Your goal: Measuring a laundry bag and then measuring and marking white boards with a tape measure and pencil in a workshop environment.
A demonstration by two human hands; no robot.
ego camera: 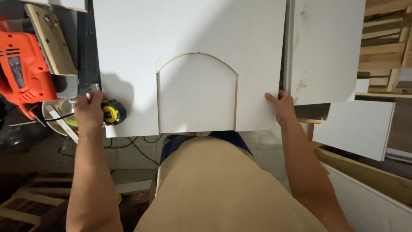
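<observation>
Both hands grip the near edge of the white board [189,38]: the right hand [281,107] is closed over its right corner, and the left hand [88,112] presses at the left corner, fingers closed on the yellow tape measure [112,112], probably to keep the panel steady. An arched cut-out piece [196,94] sits in the board, its kerf visible around it. To the left rests an orange jigsaw [23,71], within easy reach.

Top: a plain tan shirt is worn, short-sleeved or sleeveless.
Lower garment: blue fabric is seen below the shirt's hem.
Arms: left bare; no watch or rings are seen.
</observation>
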